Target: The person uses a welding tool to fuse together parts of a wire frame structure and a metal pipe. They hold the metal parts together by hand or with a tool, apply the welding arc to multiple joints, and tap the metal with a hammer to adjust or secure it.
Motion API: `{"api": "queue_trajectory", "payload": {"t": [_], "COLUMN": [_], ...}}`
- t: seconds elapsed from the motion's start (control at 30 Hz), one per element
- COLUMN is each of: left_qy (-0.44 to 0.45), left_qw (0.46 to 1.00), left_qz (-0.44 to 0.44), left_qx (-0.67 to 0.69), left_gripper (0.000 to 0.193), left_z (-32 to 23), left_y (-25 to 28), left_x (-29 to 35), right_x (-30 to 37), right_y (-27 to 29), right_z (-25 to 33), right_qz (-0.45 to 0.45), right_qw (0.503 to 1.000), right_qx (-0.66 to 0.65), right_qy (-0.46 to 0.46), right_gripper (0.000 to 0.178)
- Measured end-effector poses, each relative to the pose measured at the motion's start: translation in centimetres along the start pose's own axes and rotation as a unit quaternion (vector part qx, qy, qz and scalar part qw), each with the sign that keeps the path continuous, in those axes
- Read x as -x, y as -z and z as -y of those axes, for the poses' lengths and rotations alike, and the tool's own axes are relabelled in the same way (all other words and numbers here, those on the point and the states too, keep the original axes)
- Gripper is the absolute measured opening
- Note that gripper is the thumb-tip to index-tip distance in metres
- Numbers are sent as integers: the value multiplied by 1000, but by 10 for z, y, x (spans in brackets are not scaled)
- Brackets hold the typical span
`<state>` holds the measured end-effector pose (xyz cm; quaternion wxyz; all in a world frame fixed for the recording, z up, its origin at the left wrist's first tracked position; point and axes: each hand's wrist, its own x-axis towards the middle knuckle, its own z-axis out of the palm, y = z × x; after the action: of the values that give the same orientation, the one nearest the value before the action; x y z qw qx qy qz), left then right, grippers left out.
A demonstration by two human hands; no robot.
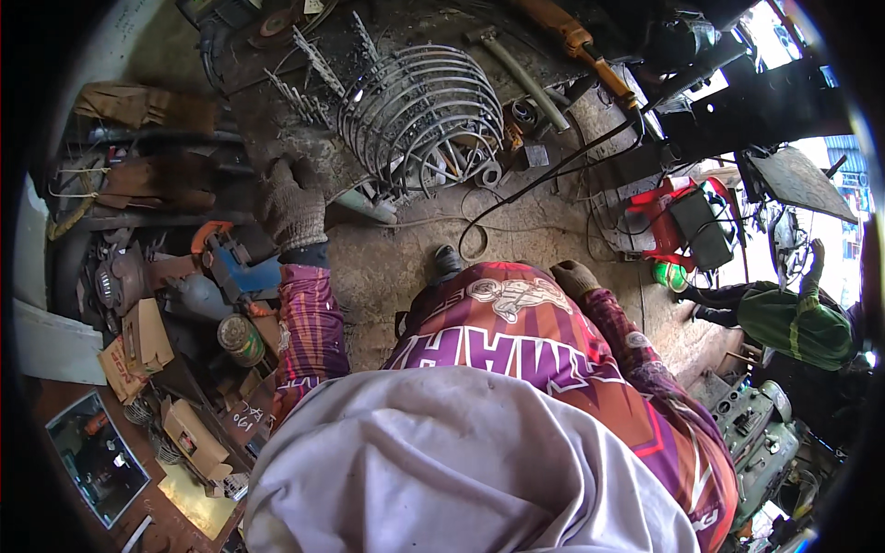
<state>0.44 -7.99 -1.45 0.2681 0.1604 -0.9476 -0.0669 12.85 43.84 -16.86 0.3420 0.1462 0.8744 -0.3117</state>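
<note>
My left hand [297,210], in a knitted work glove with darkened fingers, reaches forward beside the cluttered bench on the left. Its fingers look loosely apart, and I see nothing held in them. A greenish-grey tube [364,206] lies just to its right. Ahead on the dark work surface sits a rounded cage of bent metal rods [419,115], apart from both hands. My right hand [575,278], gloved too, hangs low by my right side, partly hidden by my patterned shirt. How its fingers are set does not show.
Left shelves hold a blue-and-orange tool [241,263], open cardboard boxes [147,336] and a jar [241,339]. A hammer-like bar [521,78] lies beyond the cage. Cables [544,180] cross the right. A red plastic chair [666,221], another person [795,323] and a green machine [758,433] stand right.
</note>
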Motion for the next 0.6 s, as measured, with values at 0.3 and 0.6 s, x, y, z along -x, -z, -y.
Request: {"api": "queue_trajectory", "payload": {"t": [0.3,0.6], "left_qy": [-6,28], "left_qw": [998,996], "left_qz": [48,42], "left_qx": [-49,-70], "left_gripper": [36,43], "left_z": [-16,-6], "left_y": [13,-1], "left_x": [-5,-2], "right_x": [-24,-63], "right_y": [23,74], "right_z": [39,101], "right_qz": [52,67], "right_qw": [997,973], "right_qx": [54,94], "right_qy": [-7,198], "right_gripper": [47,42]}}
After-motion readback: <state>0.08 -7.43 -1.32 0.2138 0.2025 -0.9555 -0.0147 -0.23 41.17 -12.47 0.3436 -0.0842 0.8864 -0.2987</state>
